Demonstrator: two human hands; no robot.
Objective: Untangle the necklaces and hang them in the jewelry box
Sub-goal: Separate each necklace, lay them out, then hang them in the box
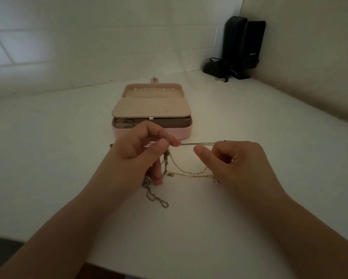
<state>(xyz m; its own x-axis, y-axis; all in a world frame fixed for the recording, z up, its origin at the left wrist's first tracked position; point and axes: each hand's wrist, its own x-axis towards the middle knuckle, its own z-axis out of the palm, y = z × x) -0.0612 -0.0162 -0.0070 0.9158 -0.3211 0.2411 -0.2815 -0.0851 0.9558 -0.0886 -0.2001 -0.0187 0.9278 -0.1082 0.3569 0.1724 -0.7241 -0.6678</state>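
A pink jewelry box (181,132) stands open on the white table, its lid laid back with a row of small hooks (154,90) inside. In front of it my left hand (141,150) pinches a thin silver chain (197,143) between thumb and forefinger. My right hand (235,162) grips the same chain's other end, so it runs taut between both hands. Below it, thin gold chains (189,172) sag in loops between my hands. A thicker link chain (155,198) trails from the knotted bunch under my left hand onto the table.
Two black speakers (243,43) with a coiled cable (219,67) stand in the back right corner against the wall. The white table (68,137) reaches the walls behind and to the right; its near edge (128,266) runs below my forearms.
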